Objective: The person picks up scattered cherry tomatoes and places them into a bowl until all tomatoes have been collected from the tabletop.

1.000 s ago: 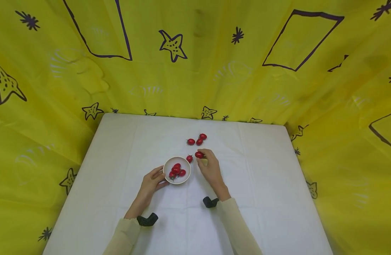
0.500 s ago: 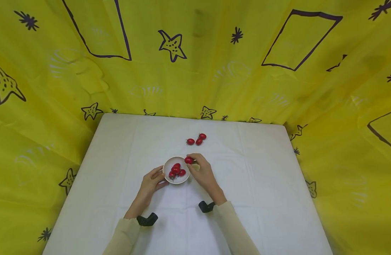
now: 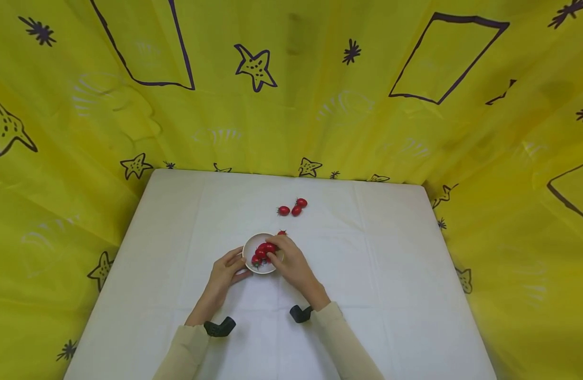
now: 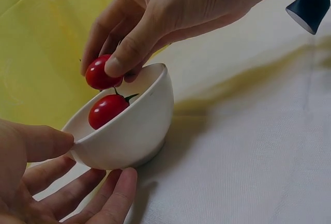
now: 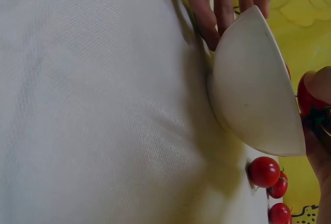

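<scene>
A small white bowl (image 3: 251, 247) with several red cherry tomatoes inside stands on the white cloth. My left hand (image 3: 224, 273) grips its left side, thumb at the rim and fingers spread low against the wall in the left wrist view. Over the bowl's right part, my right hand (image 3: 295, 265) pinches a cherry tomato (image 4: 101, 73) between thumb and fingers. Just below it another tomato (image 4: 107, 110) lies in the bowl, its green stem upward. In the right wrist view the pinched tomato, with its green stem end, shows at the bowl's rim.
One loose tomato (image 3: 282, 233) lies right behind the bowl, partly hidden by my right hand. Farther back are three more tomatoes (image 3: 297, 210) close together. A white-covered table (image 3: 391, 274) spreads around, with a patterned yellow curtain (image 3: 291, 116) behind and beside it.
My right hand has carried the pinched tomato leftward and nearer, from right of the bowl to above its inside. The tomato behind the bowl shows again. My left hand and the bowl have stayed put.
</scene>
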Demonstrator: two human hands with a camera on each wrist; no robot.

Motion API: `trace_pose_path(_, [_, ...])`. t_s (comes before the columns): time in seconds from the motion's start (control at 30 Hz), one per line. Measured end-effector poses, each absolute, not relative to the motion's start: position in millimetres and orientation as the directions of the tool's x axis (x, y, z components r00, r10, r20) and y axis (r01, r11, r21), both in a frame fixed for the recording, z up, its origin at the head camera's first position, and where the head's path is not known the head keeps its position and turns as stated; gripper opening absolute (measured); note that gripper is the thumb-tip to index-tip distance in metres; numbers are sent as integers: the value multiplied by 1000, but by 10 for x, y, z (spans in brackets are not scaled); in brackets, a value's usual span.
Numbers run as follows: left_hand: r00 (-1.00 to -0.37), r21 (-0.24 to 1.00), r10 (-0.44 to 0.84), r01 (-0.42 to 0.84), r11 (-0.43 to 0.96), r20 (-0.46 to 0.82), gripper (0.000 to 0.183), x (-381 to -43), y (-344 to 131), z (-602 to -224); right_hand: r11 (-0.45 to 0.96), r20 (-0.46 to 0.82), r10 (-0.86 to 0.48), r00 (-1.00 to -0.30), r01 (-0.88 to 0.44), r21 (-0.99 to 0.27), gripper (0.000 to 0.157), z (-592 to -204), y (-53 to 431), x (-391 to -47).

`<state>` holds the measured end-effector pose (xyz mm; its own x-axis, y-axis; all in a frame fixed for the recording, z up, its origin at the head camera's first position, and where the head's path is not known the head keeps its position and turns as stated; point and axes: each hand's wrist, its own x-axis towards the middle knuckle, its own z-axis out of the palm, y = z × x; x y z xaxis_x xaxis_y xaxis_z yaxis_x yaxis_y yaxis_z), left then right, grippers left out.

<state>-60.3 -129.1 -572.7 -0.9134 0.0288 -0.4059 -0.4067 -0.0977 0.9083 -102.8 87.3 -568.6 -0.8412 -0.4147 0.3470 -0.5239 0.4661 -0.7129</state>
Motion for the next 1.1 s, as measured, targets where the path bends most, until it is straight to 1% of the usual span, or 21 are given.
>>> trace_pose_path(0.23, [-914, 902, 21, -404, -151, -406, 48, -592, -1269, -5734, 590, 303, -410, -860, -504, -631, 40, -5716, 784, -1027])
trace_pose_path(0.43, [-920, 906, 16, -388, -172, -391, 48, -586, -1244, -5750, 654, 310, -416, -855, -518, -551, 40, -5712, 735, -1039])
trace_pose_path(0.7, [-921, 904, 7, -385, -185, -390, 50, -575, -1220, -5739, 702, 293, -398, -869, -494, -513, 37, -5691, 690, -1047])
trace_pose_path(0.9, [-916, 902, -3, -393, -179, -400, 50, -572, -1212, -5727, 740, 291, -402, -868, -495, -455, 36, -5660, 673, -1051])
trace_pose_path(1.1, [-918, 904, -5, -390, -174, -397, 50, -564, -1213, -5736, 756, 246, -422, -873, -488, -436, 37, -5633, 665, -1046])
